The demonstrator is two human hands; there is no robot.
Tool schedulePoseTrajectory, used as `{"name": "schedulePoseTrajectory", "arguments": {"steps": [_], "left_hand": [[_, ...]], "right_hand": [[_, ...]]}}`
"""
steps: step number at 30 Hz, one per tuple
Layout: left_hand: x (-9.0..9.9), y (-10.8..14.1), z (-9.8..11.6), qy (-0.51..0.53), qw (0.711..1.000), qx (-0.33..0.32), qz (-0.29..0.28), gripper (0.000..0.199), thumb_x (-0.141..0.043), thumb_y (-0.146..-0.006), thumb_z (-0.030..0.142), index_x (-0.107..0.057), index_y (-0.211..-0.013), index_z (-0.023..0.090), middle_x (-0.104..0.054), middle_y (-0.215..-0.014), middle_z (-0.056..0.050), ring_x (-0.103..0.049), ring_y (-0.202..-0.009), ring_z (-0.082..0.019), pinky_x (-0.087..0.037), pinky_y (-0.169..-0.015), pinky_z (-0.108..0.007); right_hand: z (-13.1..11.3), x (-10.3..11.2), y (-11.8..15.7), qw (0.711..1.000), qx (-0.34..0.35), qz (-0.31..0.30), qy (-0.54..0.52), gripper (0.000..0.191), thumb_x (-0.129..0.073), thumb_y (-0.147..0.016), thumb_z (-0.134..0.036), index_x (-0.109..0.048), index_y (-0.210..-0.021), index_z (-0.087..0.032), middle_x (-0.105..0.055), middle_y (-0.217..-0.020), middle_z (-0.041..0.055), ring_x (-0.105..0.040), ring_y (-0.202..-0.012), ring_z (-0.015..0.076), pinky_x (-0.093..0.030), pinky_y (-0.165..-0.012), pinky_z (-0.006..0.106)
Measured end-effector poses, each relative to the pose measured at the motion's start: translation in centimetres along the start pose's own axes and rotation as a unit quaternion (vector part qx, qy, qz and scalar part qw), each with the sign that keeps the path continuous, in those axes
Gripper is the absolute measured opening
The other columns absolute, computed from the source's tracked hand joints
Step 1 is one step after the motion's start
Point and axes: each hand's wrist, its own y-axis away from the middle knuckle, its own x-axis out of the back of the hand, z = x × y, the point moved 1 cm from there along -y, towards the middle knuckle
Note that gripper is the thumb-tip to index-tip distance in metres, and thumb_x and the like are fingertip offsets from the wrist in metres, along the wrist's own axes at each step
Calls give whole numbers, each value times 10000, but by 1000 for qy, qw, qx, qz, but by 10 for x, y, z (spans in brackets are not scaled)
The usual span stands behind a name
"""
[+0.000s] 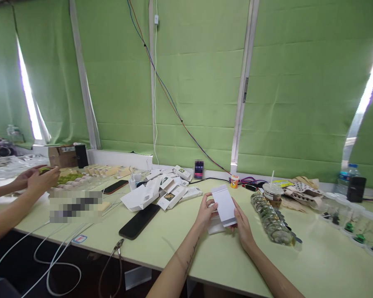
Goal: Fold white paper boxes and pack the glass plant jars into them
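Note:
Between my two hands is a small white cardboard box (225, 205), tilted toward me, with a flap at its top end. My left hand (205, 211) grips the box's left edge, thumb on the face. Along the lower right edge, my right hand (243, 225) holds it with the thumb at the side and the fingers partly hidden underneath. Another white piece (216, 227) shows below the box; I cannot tell whether it touches my hands. To the left lies a heap of white printed boxes (170, 190), some with pictures and barcodes.
A black phone (139, 221) lies left of my hands. On the right are a row of clear round packs (272, 219), a drink cup (272, 192) and several clear containers (348, 223). Another person's hands (39, 180) work at far left. White cables (54, 260) hang over the table edge.

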Motion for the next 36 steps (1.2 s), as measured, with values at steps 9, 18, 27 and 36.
{"name": "schedulePoseTrajectory", "arguments": {"steps": [9,18,27,36], "left_hand": [[1,0,0,-6,1000,9,25,543,-790,-601,384,-472,-1018,244,-608,-821,1,-632,-754,-179,-504,-646,-278],[2,-3,-4,-90,995,-23,22,435,-696,-699,435,-455,-1006,242,-598,-830,-4,-629,-780,-189,-525,-655,-290],[-7,9,-3,-489,823,-266,-110,634,-522,-766,53,-407,-1339,299,-288,-1483,-77,-227,-1374,-275,-166,-1120,-527],[-5,9,-8,-577,735,-329,-136,488,-510,-791,23,-552,-1212,266,-404,-1420,-118,-263,-1368,-275,-145,-1115,-567]], "right_hand": [[4,2,-3,1000,-4,14,12,717,-541,-748,-603,-475,-1342,-207,-709,-964,74,-584,-570,188,-429,-394,272],[4,5,-5,998,4,49,32,665,-525,-757,-622,-554,-1273,-203,-674,-1117,83,-639,-799,246,-503,-569,314],[20,17,-12,984,-75,160,-28,677,-509,-740,-646,-538,-1263,-217,-687,-1004,45,-593,-619,163,-385,-400,217],[16,11,-13,992,-61,85,-70,688,-533,-698,-705,-658,-1101,-162,-723,-957,66,-651,-834,248,-495,-615,297]]}}
